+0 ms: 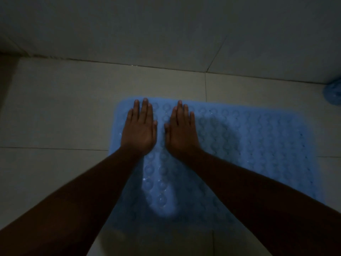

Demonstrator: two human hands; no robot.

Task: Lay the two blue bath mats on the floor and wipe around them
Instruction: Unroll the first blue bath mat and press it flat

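A blue bath mat with rows of round bumps lies flat on the pale tiled floor. Both hands rest palm down on its far left part, side by side. My left hand is near the mat's left edge, fingers straight and close together. My right hand lies just to its right, flat in the same way. Neither hand holds anything. My forearms cover part of the mat's near side. A second blue mat shows only as a rounded piece at the right edge of the frame.
The tiled floor stretches to the left of the mat. A wall rises just beyond the mat's far edge, with a dark grout line at its foot. The light is dim.
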